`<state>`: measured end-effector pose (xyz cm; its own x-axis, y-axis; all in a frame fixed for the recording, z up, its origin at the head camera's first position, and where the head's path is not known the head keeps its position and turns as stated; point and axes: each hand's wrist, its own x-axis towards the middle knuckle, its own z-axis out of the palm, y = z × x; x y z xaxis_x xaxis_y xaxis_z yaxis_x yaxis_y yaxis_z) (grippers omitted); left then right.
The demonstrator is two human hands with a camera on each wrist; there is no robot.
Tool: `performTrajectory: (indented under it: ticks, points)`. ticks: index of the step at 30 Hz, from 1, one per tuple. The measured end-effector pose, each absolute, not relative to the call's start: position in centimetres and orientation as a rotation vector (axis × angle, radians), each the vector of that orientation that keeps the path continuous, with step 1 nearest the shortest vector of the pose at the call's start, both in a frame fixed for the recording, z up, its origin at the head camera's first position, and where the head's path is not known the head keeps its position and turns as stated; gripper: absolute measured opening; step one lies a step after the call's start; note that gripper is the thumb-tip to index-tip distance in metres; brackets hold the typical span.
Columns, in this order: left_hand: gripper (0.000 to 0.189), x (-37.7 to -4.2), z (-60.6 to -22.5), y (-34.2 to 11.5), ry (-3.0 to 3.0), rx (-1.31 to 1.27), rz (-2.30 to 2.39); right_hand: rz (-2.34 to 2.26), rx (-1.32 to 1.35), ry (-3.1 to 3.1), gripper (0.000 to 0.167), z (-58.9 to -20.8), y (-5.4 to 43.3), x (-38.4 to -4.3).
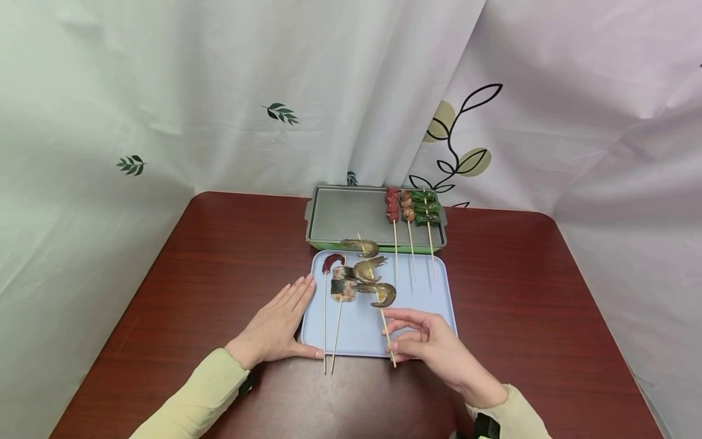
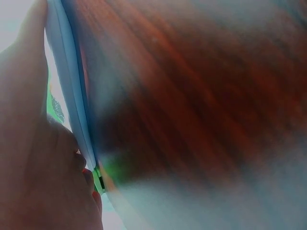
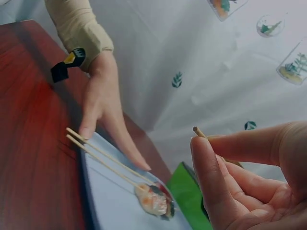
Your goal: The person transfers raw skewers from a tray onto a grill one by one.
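Observation:
My right hand [image 1: 428,341] pinches the lower end of a wooden skewer of shrimp [image 1: 386,295] between thumb and fingers. Several shrimp are threaded on it, slanting over the light blue tray [image 1: 422,317] and overlapping the pan's front rim in the head view. The stick's blunt end [image 3: 197,130] pokes out above the thumb in the right wrist view. Along the tray's left edge lies my left hand [image 1: 280,323], fingers straight, thumb at the near left corner. Beside it on the tray are a fish-chunk skewer [image 1: 342,289] and a dark red, curled tentacle-like skewer [image 1: 331,262].
Behind the tray stands a grey griddle pan [image 1: 348,213] with a green base. On its right side lie a red meat skewer [image 1: 392,205], a browned meat skewer [image 1: 407,207] and a green pepper skewer [image 1: 426,208], sticks overhanging the tray. A pale curtain [image 1: 219,91] surrounds the brown table [image 1: 521,292].

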<state>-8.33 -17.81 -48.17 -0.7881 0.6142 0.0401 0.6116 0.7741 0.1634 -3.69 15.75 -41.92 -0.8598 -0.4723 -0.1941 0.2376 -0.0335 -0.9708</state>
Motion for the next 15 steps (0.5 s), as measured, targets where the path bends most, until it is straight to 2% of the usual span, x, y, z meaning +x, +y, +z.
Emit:
performTrajectory:
  ticks: [15]
  points:
    - [0.134,-8.3,-48.2,-17.7,2.947,1.007,0.255,-1.957,-0.249,1.896,0.055,-39.9,16.0,-5.8]
